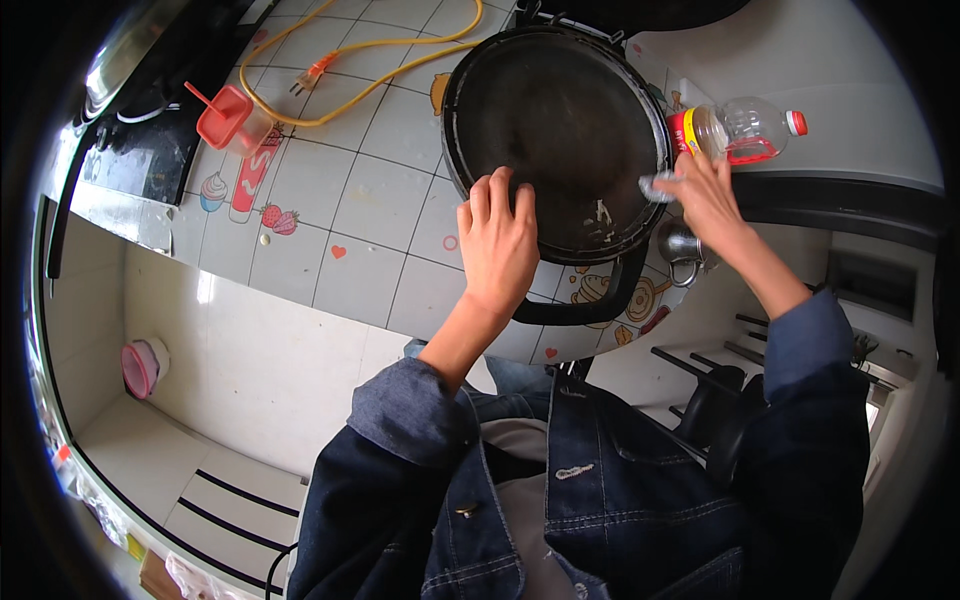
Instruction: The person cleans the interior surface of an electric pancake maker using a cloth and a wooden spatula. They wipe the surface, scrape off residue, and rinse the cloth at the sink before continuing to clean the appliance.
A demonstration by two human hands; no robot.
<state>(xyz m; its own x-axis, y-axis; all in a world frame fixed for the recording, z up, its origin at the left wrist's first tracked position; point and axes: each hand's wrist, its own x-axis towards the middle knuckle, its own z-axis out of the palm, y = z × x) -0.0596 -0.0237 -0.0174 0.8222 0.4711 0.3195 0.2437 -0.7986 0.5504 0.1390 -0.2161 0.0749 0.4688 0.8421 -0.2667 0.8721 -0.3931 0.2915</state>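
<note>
A round black electric griddle (559, 127) lies open on the tiled-pattern counter, with white scraps (602, 217) near its lower right edge. My left hand (501, 232) rests at the griddle's near left rim, fingers bent over the edge; it seems to hold nothing, though its palm is hidden. At the right rim, my right hand (701, 191) pinches a whitish crumpled wad (657, 187), perhaps a scouring pad or tissue. Just beyond that hand, a clear plastic oil bottle (754, 124) with a red cap lies on its side or looks so from above.
A yellow power cord (375, 46) with its plug (311, 73) curves across the counter. A red-lidded container (226, 118) stands left, near a black stove (135, 157). A metal cup (681, 244) sits right of the griddle's handle (585, 309). Chairs (709, 405) stand lower right.
</note>
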